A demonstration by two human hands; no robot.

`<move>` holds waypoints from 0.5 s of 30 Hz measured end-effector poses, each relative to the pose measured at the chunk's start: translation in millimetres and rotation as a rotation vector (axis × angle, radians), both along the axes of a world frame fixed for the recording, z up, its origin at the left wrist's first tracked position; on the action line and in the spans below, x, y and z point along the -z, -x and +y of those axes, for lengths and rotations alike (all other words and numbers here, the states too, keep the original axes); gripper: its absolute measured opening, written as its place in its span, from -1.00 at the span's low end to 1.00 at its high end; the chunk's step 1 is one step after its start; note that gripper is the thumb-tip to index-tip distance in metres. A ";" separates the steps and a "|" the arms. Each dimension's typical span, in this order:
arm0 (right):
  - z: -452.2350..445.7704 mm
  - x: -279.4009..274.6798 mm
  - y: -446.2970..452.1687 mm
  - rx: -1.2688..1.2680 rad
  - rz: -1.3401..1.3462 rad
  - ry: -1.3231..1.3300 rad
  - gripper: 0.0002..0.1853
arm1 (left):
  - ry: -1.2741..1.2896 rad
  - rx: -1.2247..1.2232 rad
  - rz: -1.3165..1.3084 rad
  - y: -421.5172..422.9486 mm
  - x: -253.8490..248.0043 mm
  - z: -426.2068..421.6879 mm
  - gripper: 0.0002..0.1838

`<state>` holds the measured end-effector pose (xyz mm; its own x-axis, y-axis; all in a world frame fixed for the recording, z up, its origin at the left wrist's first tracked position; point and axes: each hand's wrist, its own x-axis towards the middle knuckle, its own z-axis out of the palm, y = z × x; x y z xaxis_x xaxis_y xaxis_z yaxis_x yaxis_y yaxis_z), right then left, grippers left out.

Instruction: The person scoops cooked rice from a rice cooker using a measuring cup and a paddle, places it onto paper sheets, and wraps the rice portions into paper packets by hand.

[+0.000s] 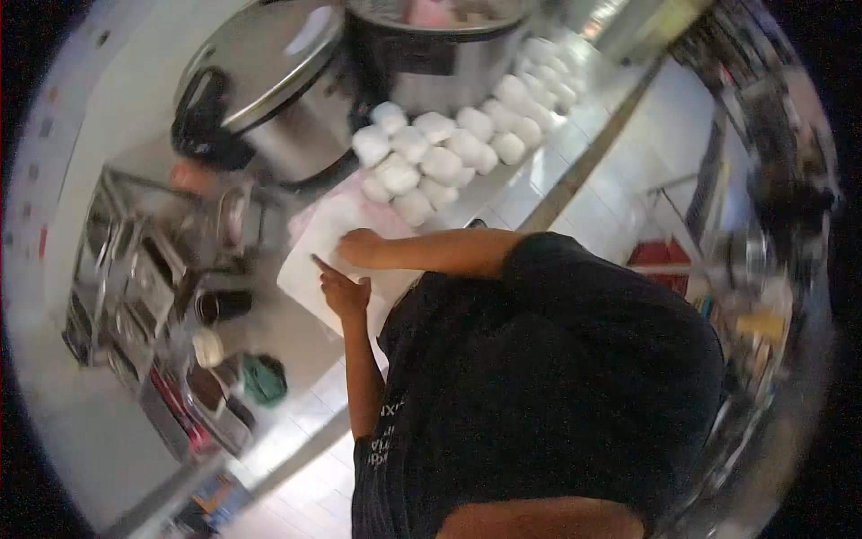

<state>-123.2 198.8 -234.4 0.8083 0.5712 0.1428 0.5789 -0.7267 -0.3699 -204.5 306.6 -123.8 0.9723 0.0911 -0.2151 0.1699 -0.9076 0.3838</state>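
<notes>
A white board or sheet lies over pink wrapping on the counter, under both my hands. My left hand is over its near part, index finger stretched out and thumb apart, with nothing seen in it. Just beyond, my right hand rests on the white surface with its fingers curled down. What is under those fingers, if anything, is hidden. Past my right hand, several white rounded lumps are heaped along the counter; their kind is unclear.
Two large steel cookers stand behind the lumps, one lidded and one open. To the left are a metal rack with trays, a dark cup, a white container and a green cloth or bag. A red bin-like object sits behind me.
</notes>
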 end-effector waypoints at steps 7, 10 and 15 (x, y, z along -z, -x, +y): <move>20.7 -44.8 -3.4 0.116 0.182 -0.141 -0.58 | -0.222 0.423 -0.482 -26.3 76.4 34.8 -0.25; 36.0 -37.7 25.8 0.246 -0.191 -0.631 -0.30 | 0.474 0.222 -0.514 -9.9 10.7 8.6 -0.42; -47.6 -248.4 41.5 0.343 0.045 -1.127 -0.30 | 1.047 0.160 -0.478 -1.9 -48.4 -36.4 -0.25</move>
